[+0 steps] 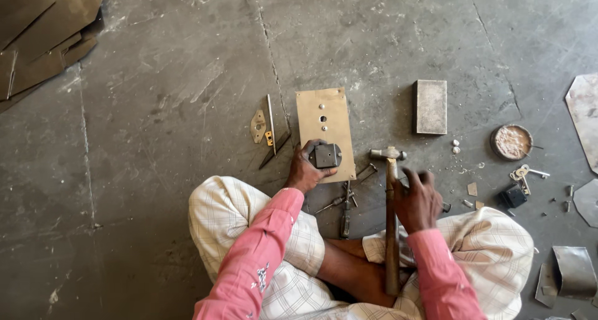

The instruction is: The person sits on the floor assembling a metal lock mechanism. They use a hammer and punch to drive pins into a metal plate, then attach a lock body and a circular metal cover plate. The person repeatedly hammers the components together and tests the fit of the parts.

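L hand (303,169) grips dark lock (326,155) on plate (323,117); R hand (416,200) blurred (grip unclear), poss. touching hammer (390,217).

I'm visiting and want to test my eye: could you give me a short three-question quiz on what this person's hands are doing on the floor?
1. True or false: the left hand presses a dark lock body onto the metal plate.
2. What lies next to the right hand? A) hammer B) saw C) brush
3. Which thing lies farther from the hands: the metal block or the plate?

Key: 1 true; 2 A, the hammer; 3 the metal block.
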